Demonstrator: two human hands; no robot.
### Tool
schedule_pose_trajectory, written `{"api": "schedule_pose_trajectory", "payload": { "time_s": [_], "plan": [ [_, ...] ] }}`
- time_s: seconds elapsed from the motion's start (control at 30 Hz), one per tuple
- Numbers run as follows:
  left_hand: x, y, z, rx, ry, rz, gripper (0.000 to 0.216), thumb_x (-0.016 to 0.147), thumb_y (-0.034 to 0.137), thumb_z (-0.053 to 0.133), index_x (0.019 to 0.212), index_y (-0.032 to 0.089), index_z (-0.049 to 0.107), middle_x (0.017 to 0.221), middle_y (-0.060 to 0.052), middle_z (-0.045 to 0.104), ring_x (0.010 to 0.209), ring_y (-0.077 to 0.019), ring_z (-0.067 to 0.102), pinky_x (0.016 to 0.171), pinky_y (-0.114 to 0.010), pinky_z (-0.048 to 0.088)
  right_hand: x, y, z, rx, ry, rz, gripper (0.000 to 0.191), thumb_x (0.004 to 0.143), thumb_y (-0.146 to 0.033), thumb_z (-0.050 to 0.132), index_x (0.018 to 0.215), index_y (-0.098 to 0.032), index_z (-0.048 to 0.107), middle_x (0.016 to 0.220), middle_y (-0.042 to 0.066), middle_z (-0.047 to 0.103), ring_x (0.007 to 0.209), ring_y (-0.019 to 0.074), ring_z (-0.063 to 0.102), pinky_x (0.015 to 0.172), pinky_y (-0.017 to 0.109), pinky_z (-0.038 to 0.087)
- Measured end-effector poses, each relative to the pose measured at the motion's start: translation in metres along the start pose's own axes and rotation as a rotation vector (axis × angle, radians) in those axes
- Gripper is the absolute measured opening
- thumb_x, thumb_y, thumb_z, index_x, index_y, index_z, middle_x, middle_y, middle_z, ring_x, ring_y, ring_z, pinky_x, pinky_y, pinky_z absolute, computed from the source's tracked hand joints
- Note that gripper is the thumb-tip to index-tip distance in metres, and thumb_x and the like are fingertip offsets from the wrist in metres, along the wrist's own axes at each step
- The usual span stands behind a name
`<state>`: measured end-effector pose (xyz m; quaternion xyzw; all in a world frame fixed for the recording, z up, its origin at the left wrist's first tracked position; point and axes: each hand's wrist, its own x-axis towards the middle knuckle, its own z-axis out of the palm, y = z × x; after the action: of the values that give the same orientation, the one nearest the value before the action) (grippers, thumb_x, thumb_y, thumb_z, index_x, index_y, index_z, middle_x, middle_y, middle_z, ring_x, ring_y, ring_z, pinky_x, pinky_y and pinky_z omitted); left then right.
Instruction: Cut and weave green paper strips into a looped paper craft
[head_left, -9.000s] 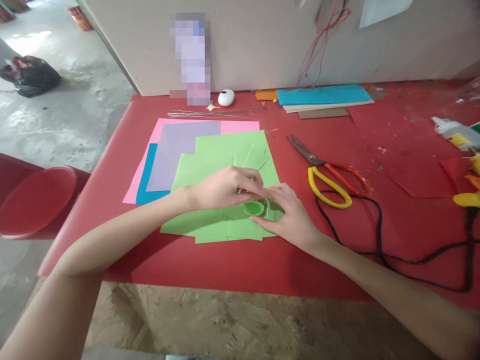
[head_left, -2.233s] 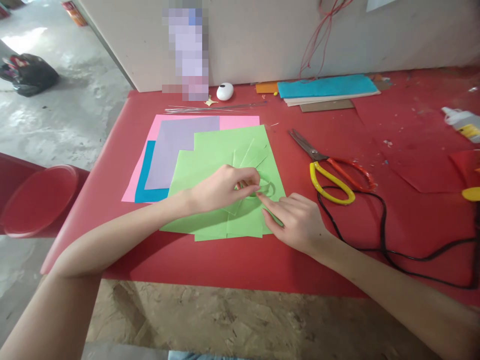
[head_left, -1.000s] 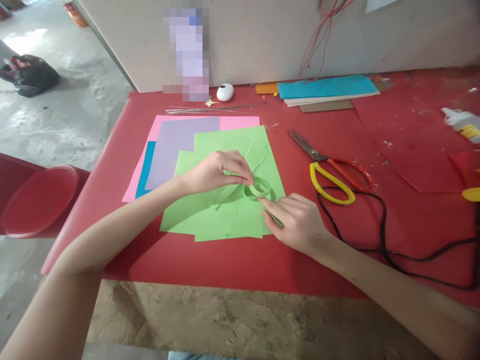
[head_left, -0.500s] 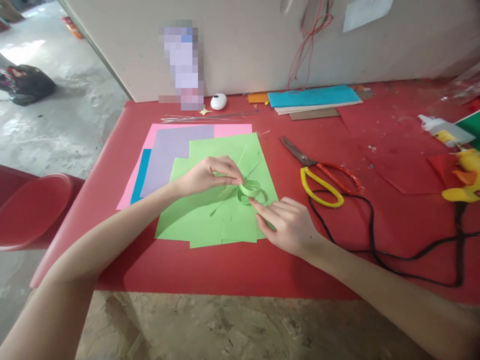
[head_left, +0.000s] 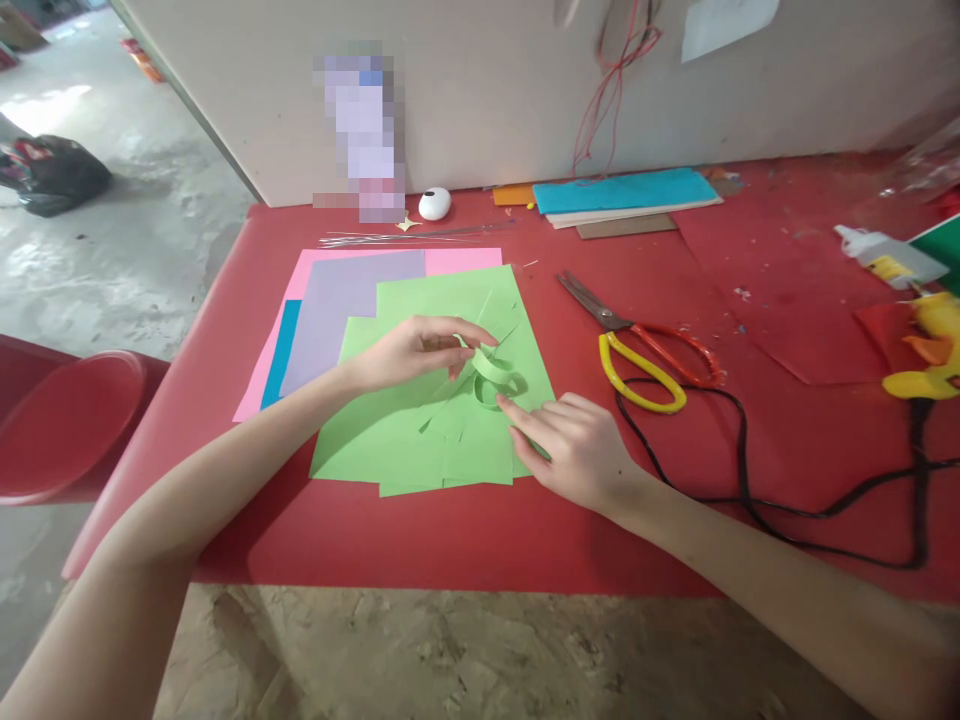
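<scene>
A curled green paper strip [head_left: 493, 371] stands in loops on light green paper sheets [head_left: 390, 440]. My left hand [head_left: 416, 350] is at the strip's upper curl, which passes by its thumb and fingers; the index finger reaches out over it. The exact contact is partly hidden. With its index fingertip, my right hand [head_left: 574, 450] touches the lower loop from the right; its thumb is apart and the other fingers are bent. Thin green slivers [head_left: 426, 425] lie around the strip. Scissors [head_left: 619, 335] with one yellow and one red handle lie open to the right.
Pink [head_left: 465, 262], lilac [head_left: 337, 320] and blue sheets [head_left: 282, 350] lie under the green paper. Thin wires [head_left: 405, 238] and blue felt [head_left: 626, 192] are behind. A glue bottle [head_left: 892, 258], yellow glue gun [head_left: 930, 360] and black cord [head_left: 742, 450] are at right.
My left fingers have shifted slightly up and left and spread from a tight pinch at the strip. The upper curl has tilted and opened out; my right hand stays almost still.
</scene>
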<state>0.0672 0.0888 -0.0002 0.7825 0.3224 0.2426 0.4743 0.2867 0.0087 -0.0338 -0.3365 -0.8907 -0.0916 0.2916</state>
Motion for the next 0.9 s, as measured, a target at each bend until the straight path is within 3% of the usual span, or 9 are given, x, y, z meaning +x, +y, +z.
{"api": "schedule_pose_trajectory", "payload": {
  "time_s": [0.2,0.43,0.6,0.9],
  "plan": [
    [0.001,0.001,-0.003,0.113,-0.032,0.119,0.030,0.079,0.006,0.046,0.090,0.021,0.070,0.089,-0.003,0.060,0.067,-0.0062,0.058,0.066,-0.020,0.049,0.000,-0.001,0.000,-0.010,-0.006,0.002,0.027,0.081,-0.010,0.049,0.100,-0.008,0.068,0.049,-0.003,0.054,0.047,0.0097,0.043,0.053,0.027,0.031],
    [0.001,-0.001,-0.003,0.340,-0.080,0.138,0.029,0.079,0.019,0.059,0.108,0.017,0.062,0.106,-0.009,0.057,0.083,-0.0117,0.058,0.078,-0.028,0.051,0.001,-0.001,0.000,-0.016,0.004,-0.005,0.026,0.080,-0.009,0.052,0.099,-0.007,0.068,0.049,-0.003,0.054,0.047,0.0100,0.044,0.053,0.027,0.032],
    [0.002,-0.006,0.000,0.465,-0.058,0.198,0.024,0.082,0.029,0.060,0.102,0.018,0.064,0.104,-0.009,0.060,0.097,-0.0174,0.057,0.088,-0.034,0.047,0.002,-0.001,-0.001,-0.025,0.005,-0.005,0.026,0.080,-0.010,0.051,0.099,-0.008,0.069,0.048,-0.004,0.053,0.046,0.0101,0.043,0.053,0.026,0.032],
    [0.000,0.005,0.001,0.488,-0.066,0.268,0.010,0.081,0.022,0.061,0.085,0.014,0.065,0.096,-0.008,0.063,0.085,-0.0138,0.061,0.077,-0.026,0.049,0.000,-0.001,0.001,-0.027,0.009,0.004,0.025,0.080,-0.010,0.052,0.098,-0.008,0.069,0.048,-0.003,0.053,0.047,0.0102,0.044,0.053,0.026,0.032]
  ]
}}
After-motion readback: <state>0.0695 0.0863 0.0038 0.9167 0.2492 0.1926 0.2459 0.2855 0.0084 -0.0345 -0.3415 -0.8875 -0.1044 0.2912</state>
